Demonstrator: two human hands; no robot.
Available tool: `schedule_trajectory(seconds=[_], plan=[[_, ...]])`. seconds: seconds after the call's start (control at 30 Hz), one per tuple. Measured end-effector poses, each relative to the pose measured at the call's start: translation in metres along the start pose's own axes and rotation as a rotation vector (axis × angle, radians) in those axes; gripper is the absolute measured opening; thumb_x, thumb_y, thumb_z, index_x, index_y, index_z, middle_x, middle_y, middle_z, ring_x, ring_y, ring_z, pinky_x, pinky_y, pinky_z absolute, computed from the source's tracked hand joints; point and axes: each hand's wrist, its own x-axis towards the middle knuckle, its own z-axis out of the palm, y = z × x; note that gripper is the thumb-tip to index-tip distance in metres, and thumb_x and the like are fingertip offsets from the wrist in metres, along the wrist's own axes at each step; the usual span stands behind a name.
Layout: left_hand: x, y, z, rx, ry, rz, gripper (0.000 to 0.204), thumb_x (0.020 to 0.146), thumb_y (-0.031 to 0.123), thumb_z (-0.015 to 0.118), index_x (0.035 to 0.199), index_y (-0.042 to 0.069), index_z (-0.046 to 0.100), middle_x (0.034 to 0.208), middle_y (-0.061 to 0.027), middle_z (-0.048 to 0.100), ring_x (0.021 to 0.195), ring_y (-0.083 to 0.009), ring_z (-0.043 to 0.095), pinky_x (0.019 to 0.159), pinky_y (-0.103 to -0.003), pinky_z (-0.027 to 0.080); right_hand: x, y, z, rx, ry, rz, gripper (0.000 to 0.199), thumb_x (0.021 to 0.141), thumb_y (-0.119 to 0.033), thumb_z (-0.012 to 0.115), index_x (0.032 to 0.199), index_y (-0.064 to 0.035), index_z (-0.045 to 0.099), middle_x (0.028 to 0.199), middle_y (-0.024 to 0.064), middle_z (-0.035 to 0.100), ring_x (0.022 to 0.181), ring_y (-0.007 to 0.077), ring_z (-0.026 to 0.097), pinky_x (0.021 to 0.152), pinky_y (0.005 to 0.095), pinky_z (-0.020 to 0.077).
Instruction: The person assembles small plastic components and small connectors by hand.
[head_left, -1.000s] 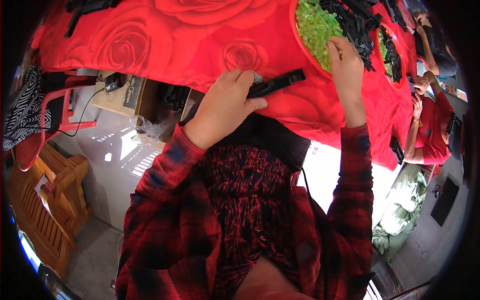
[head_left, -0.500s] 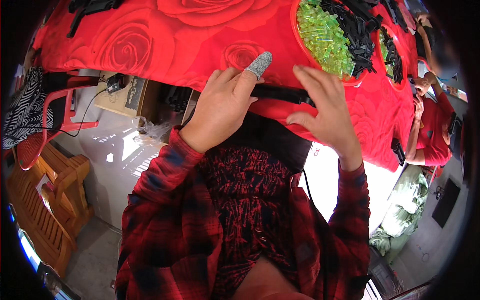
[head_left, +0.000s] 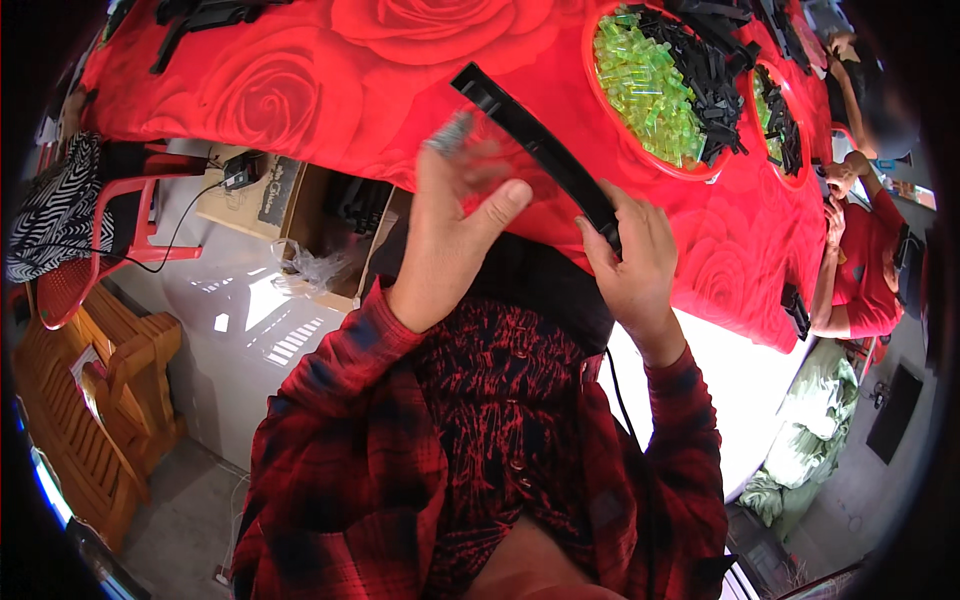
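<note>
My right hand [head_left: 640,262] is closed around the near end of a long, slightly curved black plastic strip [head_left: 545,150]. The strip slants away to the upper left over the red cloth, its channelled side showing. To the left of it, my left hand [head_left: 450,230] is open and apart from the strip, thumb stretched out. Motion smears its fingers; one wears a grey finger cover [head_left: 450,133]. Beyond my right hand, a red tray [head_left: 712,174] holds translucent yellow-green pieces [head_left: 645,90] and small black plastic parts [head_left: 718,110].
The rose-patterned red cloth [head_left: 260,100] covers the table. Black parts [head_left: 185,30] lie at the far left, and a second red tray [head_left: 800,178] stands at the right. Another person [head_left: 870,270] works at the right edge. An open cardboard box [head_left: 300,215] is at the left, by a red chair [head_left: 95,240].
My left hand has let go of the black strip and moved left. My right hand, open before, now grips its near end, and the strip has swung to a steeper slant.
</note>
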Motion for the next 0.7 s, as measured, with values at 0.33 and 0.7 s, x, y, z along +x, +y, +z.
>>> schedule_trajectory(seconds=[0.33,0.7], plan=[[-0.008,-0.005,0.014,-0.276,-0.209,-0.230,0.035,0.108,0.018,0.045,0.138,0.000,0.048,0.126,-0.0084,0.062,0.115,-0.0204,0.062,0.104,-0.039,0.048,-0.014,-0.022,0.003,-0.254,0.051,-0.124,0.049,0.080,-0.008,0.080,0.122,0.0064,0.060,0.094,0.0138,0.067,0.073,0.0274,0.063,0.066,0.0376,0.0496],[-0.012,-0.008,0.013,-0.322,-0.248,-0.317,0.041,0.105,0.027,0.054,0.138,0.003,0.049,0.125,-0.0054,0.062,0.116,-0.0164,0.061,0.100,-0.035,0.050,-0.024,-0.031,0.001,-0.337,0.039,-0.174,0.052,0.078,-0.006,0.073,0.123,0.0126,0.058,0.101,0.0160,0.065,0.076,0.0243,0.063,0.064,0.0358,0.0490]])
